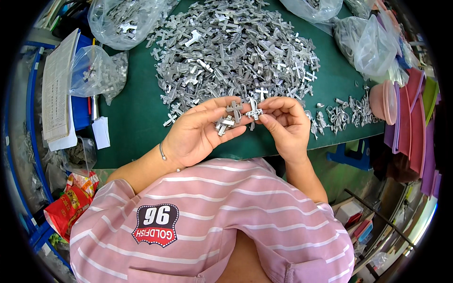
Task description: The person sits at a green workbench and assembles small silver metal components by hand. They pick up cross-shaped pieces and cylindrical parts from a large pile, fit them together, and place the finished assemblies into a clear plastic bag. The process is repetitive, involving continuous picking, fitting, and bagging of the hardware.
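My left hand (194, 133) is turned palm up at the front edge of the table, its fingers curled around a few small silver cross pendants (234, 109). One lies at the fingertips, and others rest lower on the fingers. Close beside it, my right hand (284, 123) pinches another silver cross pendant (254, 112) between thumb and fingers. The two hands nearly meet. Just beyond them spreads a large heap of loose grey metal crosses (236, 52).
A green table top (134, 127) carries the heap. Smaller rows of metal pieces (338, 117) lie at right, near a pink tub (382, 103) and stacked coloured bins (415, 118). Plastic bags (375, 47) stand around the edges. Paper sheets (59, 89) lie at left; a blue stool (351, 155) is below.
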{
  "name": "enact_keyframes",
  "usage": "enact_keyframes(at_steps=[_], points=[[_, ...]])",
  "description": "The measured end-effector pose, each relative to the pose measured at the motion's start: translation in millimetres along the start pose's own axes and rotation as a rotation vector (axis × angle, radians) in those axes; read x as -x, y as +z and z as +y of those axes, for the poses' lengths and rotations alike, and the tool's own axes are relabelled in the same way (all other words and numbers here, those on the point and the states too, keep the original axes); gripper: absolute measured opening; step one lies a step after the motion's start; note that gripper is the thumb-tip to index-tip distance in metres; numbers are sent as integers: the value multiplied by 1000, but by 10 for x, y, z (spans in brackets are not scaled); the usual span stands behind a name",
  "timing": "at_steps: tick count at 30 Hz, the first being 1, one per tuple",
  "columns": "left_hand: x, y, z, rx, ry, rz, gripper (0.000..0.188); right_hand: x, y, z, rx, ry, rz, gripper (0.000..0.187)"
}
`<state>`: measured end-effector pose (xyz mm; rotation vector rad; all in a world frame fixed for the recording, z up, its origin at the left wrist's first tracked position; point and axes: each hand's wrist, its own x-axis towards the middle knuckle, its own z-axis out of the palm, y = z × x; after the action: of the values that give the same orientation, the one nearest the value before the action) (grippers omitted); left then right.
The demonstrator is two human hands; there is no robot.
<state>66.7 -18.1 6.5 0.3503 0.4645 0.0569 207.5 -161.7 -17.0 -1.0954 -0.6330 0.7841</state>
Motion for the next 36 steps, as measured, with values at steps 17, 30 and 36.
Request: enact_keyframes(at_steps=[17,30,36], points=[[56,-21,-12,-466,-195,33,18,28,0,-180,276,-43,-210,14],[42,6,-68,-373,-130,120,18,-9,72,-100,188,78,-63,17],[21,8,-94,-421,-60,173,21,76,172,-33,41,106,6,21]])
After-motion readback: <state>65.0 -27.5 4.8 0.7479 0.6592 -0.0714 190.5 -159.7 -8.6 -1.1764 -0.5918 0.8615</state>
